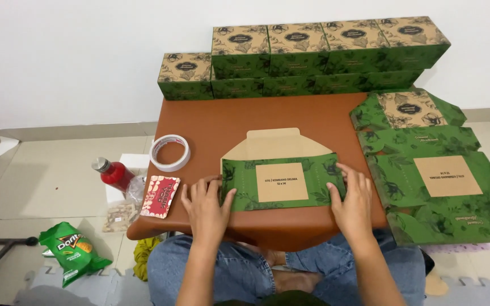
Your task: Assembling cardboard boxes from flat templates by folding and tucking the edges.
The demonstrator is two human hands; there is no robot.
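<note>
A flat green cardboard box blank (282,181) with a tan label panel and a tan flap lies on the low brown table (267,116) in front of me. My left hand (205,207) presses on its left end with the fingers spread over the edge. My right hand (351,198) presses on its right end in the same way. Both hands lie flat on the cardboard; neither lifts it.
A stack of unfolded green blanks (438,181) lies at the table's right. Assembled green boxes (307,56) stand in rows at the far edge. A tape roll (169,152) and a red card (160,196) sit at left. A red bottle (113,173) and a snack bag (72,249) are on the floor.
</note>
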